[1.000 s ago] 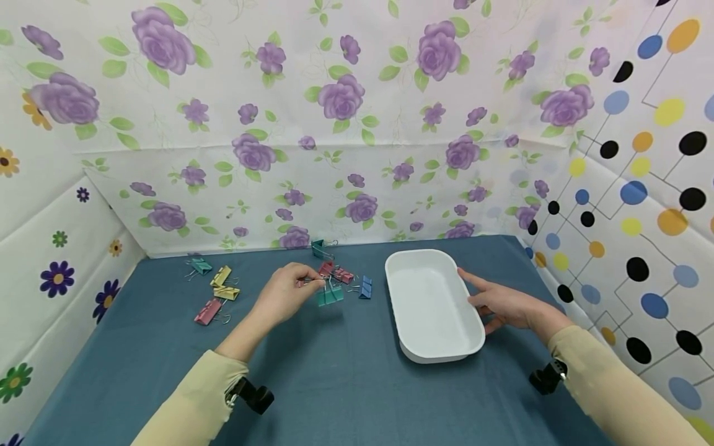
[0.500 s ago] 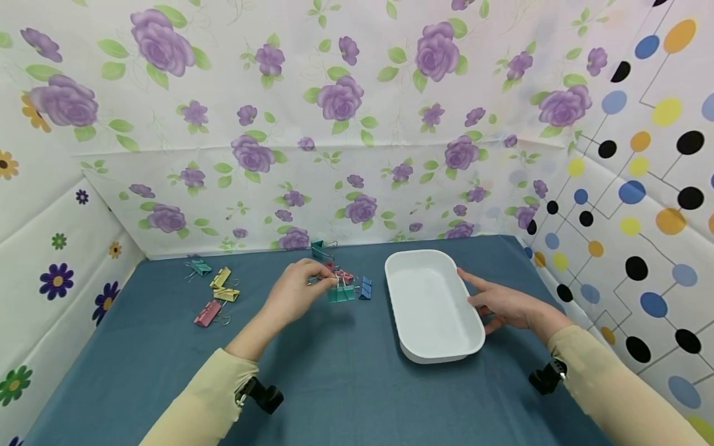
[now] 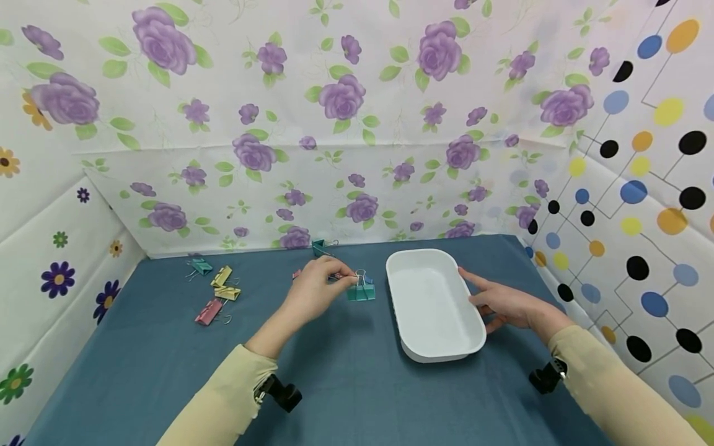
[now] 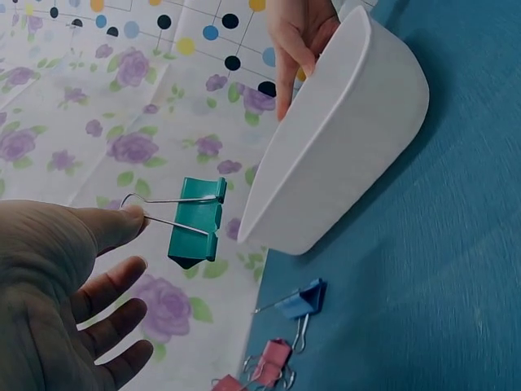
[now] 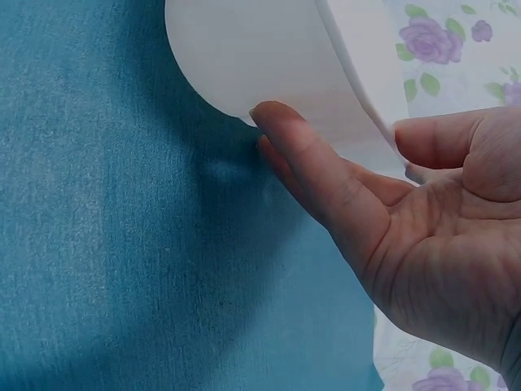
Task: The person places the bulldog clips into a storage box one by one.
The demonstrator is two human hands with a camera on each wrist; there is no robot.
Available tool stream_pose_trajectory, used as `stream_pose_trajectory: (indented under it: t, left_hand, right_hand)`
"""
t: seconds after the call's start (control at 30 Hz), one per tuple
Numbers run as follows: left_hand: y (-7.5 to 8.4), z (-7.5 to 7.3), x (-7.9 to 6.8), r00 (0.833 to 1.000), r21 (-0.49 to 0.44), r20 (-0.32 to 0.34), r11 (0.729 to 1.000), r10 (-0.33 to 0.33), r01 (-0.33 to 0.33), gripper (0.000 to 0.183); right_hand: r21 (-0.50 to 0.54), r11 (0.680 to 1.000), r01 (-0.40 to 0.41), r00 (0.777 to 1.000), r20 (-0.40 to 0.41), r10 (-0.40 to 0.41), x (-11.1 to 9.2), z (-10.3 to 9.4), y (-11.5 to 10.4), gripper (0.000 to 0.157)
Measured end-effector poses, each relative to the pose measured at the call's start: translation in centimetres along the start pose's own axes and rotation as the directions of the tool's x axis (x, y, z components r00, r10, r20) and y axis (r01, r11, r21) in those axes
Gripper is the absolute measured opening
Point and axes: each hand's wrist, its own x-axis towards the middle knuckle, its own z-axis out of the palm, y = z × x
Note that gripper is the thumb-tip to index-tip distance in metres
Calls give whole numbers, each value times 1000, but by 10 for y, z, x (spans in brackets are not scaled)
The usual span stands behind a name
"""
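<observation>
Teal clip point(image 4: 195, 218) juts beyond the left hand point(image 3: 311, 287) pinching it; the right hand point(image 3: 504, 303), spread, touches a tray point(image 3: 437, 303).

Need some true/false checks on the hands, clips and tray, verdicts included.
1. The left hand pinches a teal metal binder clip by its wire handles. True.
2. The right hand touches the white, rounded-rectangular plastic tray. True.
3. The pinched clip is inside the tray. False: it is held outside, left of the tray in the head view.
4. The two yellow metal binder clips are in the tray. False: they lie on the blue cloth.
</observation>
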Motion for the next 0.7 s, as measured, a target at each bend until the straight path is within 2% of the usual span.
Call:
stream_pose_trajectory:
  t: [0.3, 0.7]
  left_hand:
    - [10, 10, 3, 999, -44, 35, 999, 5, -4, 10]
    - [21, 20, 5, 998, -38, 48, 999, 38, -36, 9]
  right_hand:
    - [10, 1000, 4, 1000, 1, -4, -2, -1, 2, 77]
    - [5, 1000, 0, 1000, 5, 0, -1, 1, -1, 76]
